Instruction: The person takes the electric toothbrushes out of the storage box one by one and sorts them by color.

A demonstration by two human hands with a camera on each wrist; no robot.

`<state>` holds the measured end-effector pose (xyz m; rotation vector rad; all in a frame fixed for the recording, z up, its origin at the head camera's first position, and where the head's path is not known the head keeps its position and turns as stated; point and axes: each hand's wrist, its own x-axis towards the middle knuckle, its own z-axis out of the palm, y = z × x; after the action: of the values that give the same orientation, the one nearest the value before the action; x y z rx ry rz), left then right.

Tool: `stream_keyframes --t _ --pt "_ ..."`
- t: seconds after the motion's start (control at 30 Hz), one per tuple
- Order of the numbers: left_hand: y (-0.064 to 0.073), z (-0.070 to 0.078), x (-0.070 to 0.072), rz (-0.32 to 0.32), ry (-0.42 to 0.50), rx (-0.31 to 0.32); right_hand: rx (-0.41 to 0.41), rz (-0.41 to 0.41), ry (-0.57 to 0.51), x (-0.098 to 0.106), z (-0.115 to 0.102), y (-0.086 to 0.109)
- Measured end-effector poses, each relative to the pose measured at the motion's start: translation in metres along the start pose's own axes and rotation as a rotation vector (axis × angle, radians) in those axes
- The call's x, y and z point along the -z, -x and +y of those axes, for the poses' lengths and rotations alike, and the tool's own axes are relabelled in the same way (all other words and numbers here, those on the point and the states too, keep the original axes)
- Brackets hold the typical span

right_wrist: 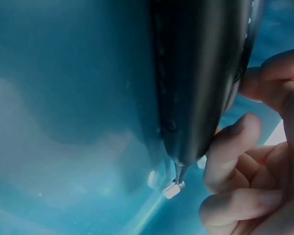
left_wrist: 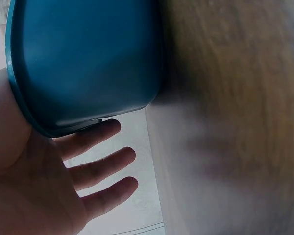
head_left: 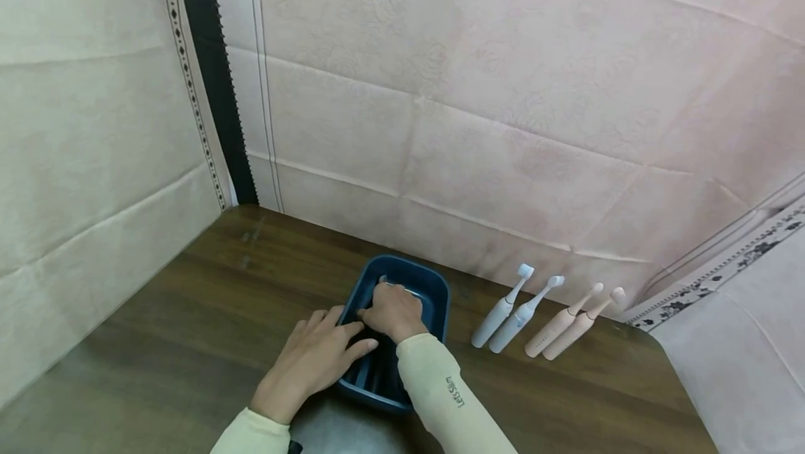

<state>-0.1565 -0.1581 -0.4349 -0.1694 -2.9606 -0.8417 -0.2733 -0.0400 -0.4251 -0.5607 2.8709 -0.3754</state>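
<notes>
A dark blue basin (head_left: 434,276) sits on the wooden table. Its left rim lies under my left hand (head_left: 317,353), whose fingers are extended. In the left wrist view the basin's wall (left_wrist: 93,58) passes between the thumb side and the spread fingers (left_wrist: 103,169). My right hand (head_left: 395,309) reaches down inside the basin. The right wrist view shows its bent fingers (right_wrist: 235,147) at a black electric toothbrush (right_wrist: 196,83) with a small white head. A second dark shape lies close behind, partly hidden. The fingers' exact hold is partly covered.
Right of the basin, two light blue electric toothbrushes (head_left: 506,314) and two pale pink ones (head_left: 566,328) stand upright in a row. Behind them rises a pale patterned cloth wall (head_left: 440,126). Similar cloth hangs at the left and right of the table (head_left: 207,286).
</notes>
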Motion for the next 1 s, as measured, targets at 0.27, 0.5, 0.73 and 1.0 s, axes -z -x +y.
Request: stream_keyframes --t 0.27,0.5,0.73,1.0 --pt "-0.001 0.002 -0.002 -0.007 0.008 -0.002 0.002 -0.012 -0.075 0.002 0.009 0.003" --pt "-0.003 0.003 -0.003 -0.008 0.004 -0.002 -0.002 -0.014 -0.147 0.010 0.017 0.004" --pt "-0.004 0.001 -0.003 -0.027 0.010 0.016 0.020 0.035 -0.211 0.019 0.019 0.007" --pt "-0.004 -0.002 -0.001 -0.049 -0.001 0.032 0.078 0.133 -0.175 0.040 0.014 0.016"
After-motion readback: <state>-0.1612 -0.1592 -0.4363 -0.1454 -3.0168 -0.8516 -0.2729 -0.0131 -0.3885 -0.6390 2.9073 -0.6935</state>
